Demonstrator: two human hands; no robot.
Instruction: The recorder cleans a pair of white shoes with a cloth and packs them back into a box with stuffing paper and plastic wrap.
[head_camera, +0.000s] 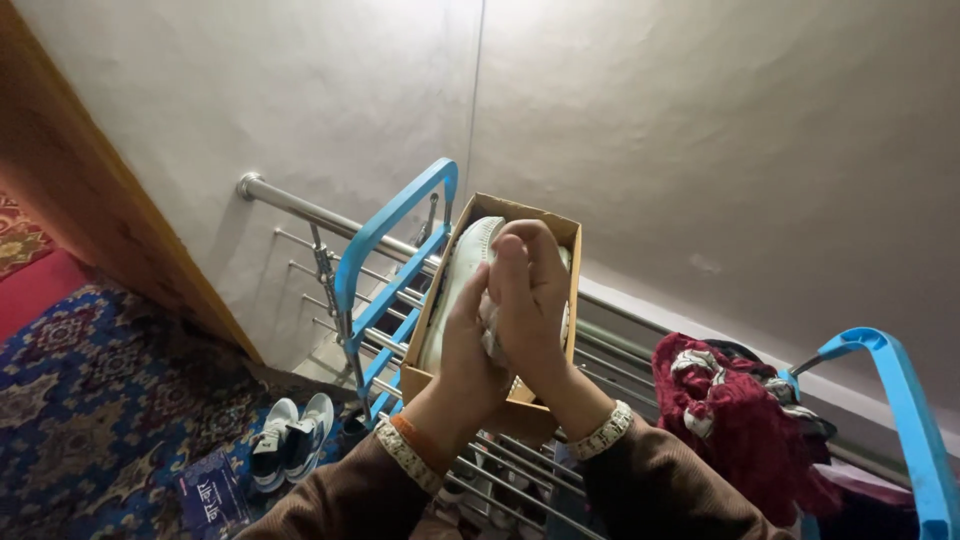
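Both hands work over an open cardboard shoebox (560, 235) that rests on the top rails of a blue & steel rack (385, 245), w/ a pale shoe (455, 275) lying on its side inside, sole edge toward the box's left wall. The left hand (470, 340) comes up from below, palm turned in & fingers curled against a wad of pale crumpled stuff, prob. paper or cloth, can't tell which. The right hand (530, 290) lies over it from the other side, fingers closed down, so the 2 hands are pressed together around the wad just above the shoe's opening. Held that way, the wad stays bunched & right at the shoe's mouth, and the box sits on the rails at working height, so neither hand needs to steady it. Both wrists show brown sleeves w/ patterned cuffs. A dark red garment (730, 420) hangs over the rack at right; a pair of white sneakers (290, 435) sits on the patterned carpet (90, 400) below left.
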